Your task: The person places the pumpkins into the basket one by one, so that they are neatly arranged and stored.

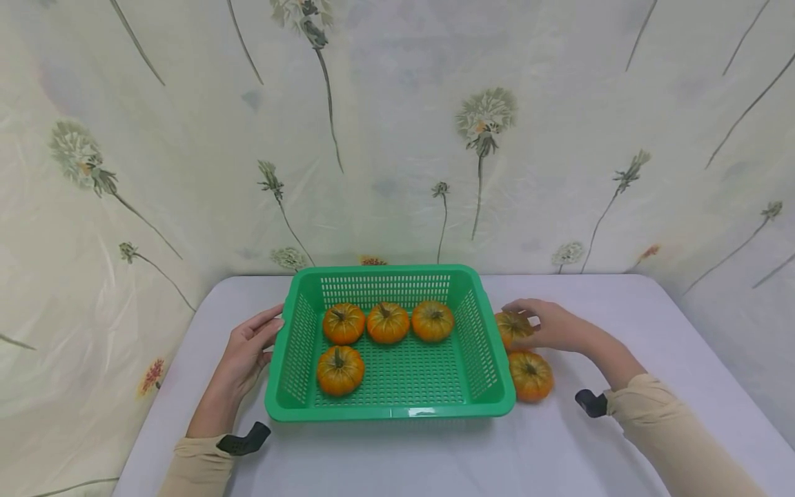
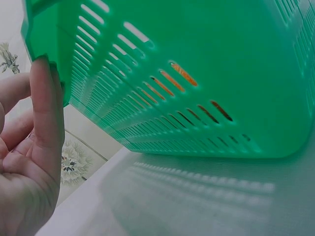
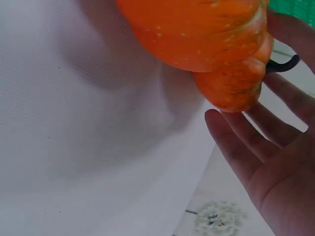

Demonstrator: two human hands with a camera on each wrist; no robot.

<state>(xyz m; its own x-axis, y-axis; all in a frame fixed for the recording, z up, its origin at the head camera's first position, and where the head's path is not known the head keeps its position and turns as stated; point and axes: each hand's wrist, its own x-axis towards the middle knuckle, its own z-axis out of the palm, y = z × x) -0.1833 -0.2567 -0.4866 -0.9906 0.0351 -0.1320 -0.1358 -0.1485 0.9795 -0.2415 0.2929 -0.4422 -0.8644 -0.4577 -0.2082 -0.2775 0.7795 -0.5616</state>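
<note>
In the head view a green slotted plastic basket [image 1: 391,413] stands on the table with several orange ribbed pumpkins inside, three along the back and a front-left pumpkin [image 1: 340,371]. My left hand [image 1: 245,348] touches the basket's left side with extended fingers; its fingertips [image 2: 42,66] meet the rim in the left wrist view. To the right of the basket, my right hand [image 1: 555,328] has its thumb and fingers around a pumpkin [image 1: 508,330]. A nearer pumpkin [image 1: 531,376] sits just in front, partly overlapping it in the right wrist view. The right fingers' contact is partly hidden.
A white cloth covers the table [image 1: 385,462]. Behind it hangs a pale curtain [image 1: 397,138] printed with dandelions. The basket's right wall [image 1: 484,338] rises close beside the two outside pumpkins.
</note>
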